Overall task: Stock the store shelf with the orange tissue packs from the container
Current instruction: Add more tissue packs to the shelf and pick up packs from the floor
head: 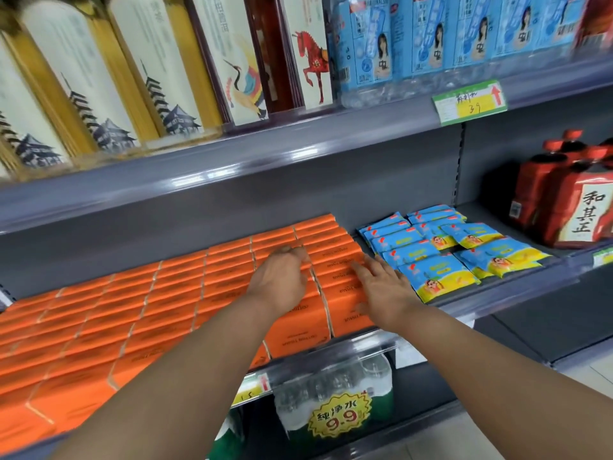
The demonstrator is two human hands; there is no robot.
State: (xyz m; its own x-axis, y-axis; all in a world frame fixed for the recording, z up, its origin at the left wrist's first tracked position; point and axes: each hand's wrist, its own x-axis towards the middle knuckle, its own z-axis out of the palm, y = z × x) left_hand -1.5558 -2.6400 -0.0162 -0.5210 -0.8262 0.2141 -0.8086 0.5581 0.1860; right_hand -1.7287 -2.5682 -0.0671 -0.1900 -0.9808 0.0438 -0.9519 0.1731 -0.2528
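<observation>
My right hand (381, 287) lies flat and loose on the orange tissue packs (166, 293), to push them straight. My left hand (282, 277) curls around one pack's top. They fill the shelf (481, 300), left of blue packs (431, 257).

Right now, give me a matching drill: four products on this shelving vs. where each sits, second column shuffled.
1 orange tissue packs
2 blue packets
3 red bottles
4 water pack

A far right of the middle shelf
B below that shelf
C left half of that shelf
D just right of the orange packs

Pairs: 1-C, 2-D, 3-A, 4-B
</observation>
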